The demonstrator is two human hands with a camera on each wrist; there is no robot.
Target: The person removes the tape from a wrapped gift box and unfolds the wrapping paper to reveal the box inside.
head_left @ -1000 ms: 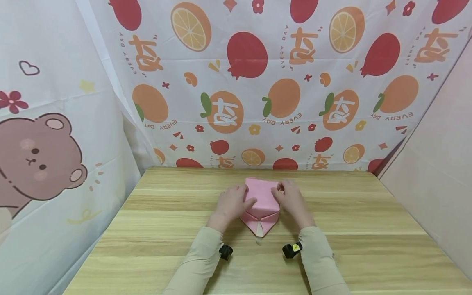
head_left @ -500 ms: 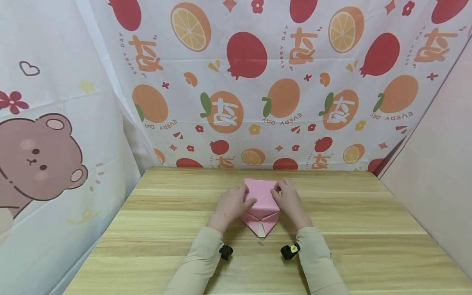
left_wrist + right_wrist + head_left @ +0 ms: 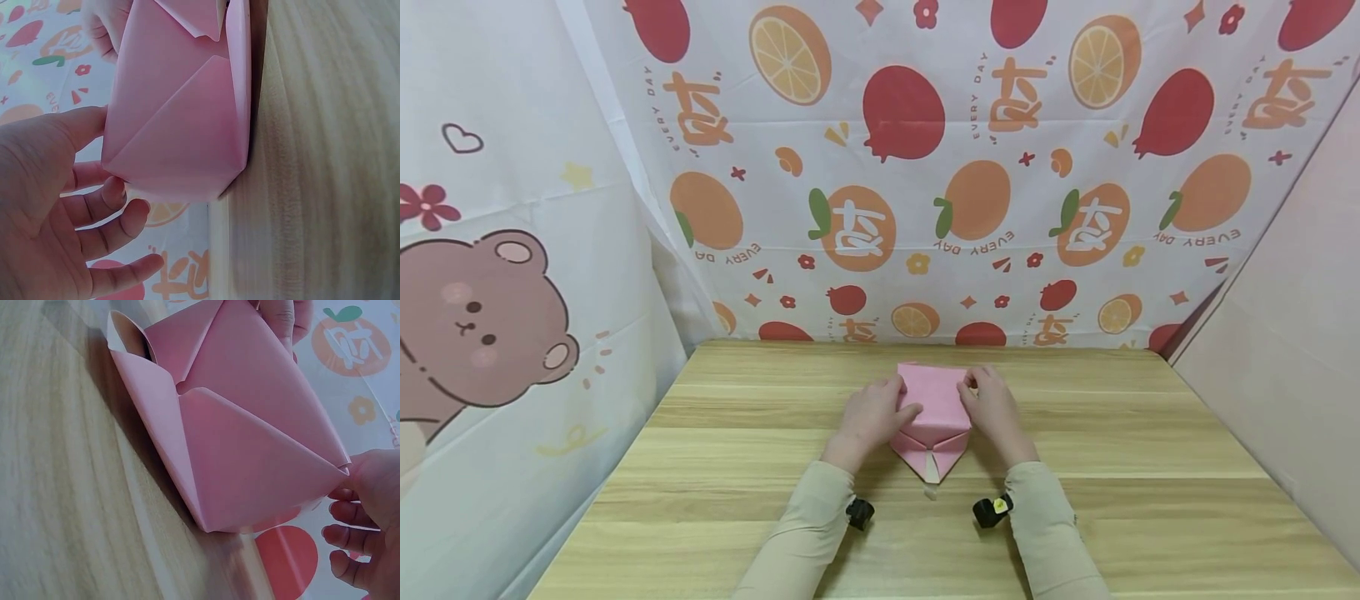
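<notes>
A box wrapped in pink paper (image 3: 934, 396) sits on the wooden table, its folded end facing me. Triangular folds (image 3: 256, 465) cover that end, and a pointed flap (image 3: 912, 455) spreads toward me along the tabletop. My left hand (image 3: 869, 414) holds the box's left side, thumb over the top and index finger at the side; its other fingers are loosely bent in the left wrist view. With thumb and index finger, my right hand (image 3: 992, 410) pinches the paper at the right upper edge. In the right wrist view its other fingers curl beside the box.
A small translucent piece (image 3: 930, 492) lies at the flap's tip. Behind the table (image 3: 1150, 517) hangs a fruit-print cloth (image 3: 955, 125), with a bear-print cloth (image 3: 610, 283) on the left and a pale cloth (image 3: 1285, 375) on the right.
My right hand shifts slightly left, then back right along the box's edge, and the box shifts slightly right. The left hand stays in place.
</notes>
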